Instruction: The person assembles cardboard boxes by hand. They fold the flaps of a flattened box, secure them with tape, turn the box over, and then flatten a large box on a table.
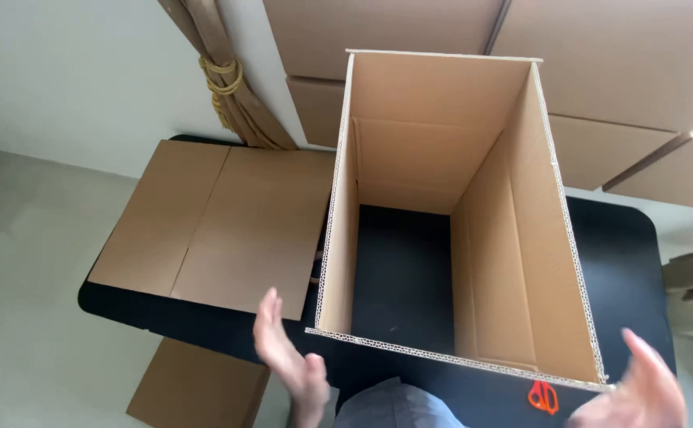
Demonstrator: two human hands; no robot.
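Note:
A tall brown cardboard box [513,238] stands upright on a black table [624,261], open at the top, with the dark tabletop showing through its open bottom. My left hand [291,357] is open with fingers apart, just left of the box's near left corner, not touching it. My right hand [639,388] is open near the box's near right corner, holding nothing. A pair of orange-handled scissors [544,396] lies on the table in front of the box, close to my right hand.
A flattened cardboard sheet [219,222] lies on the table's left part, overhanging its edge. Another cardboard piece [196,388] rests on the floor below. Stacked cardboard boxes [624,71] line the wall behind. A tied curtain [219,71] hangs at the back left.

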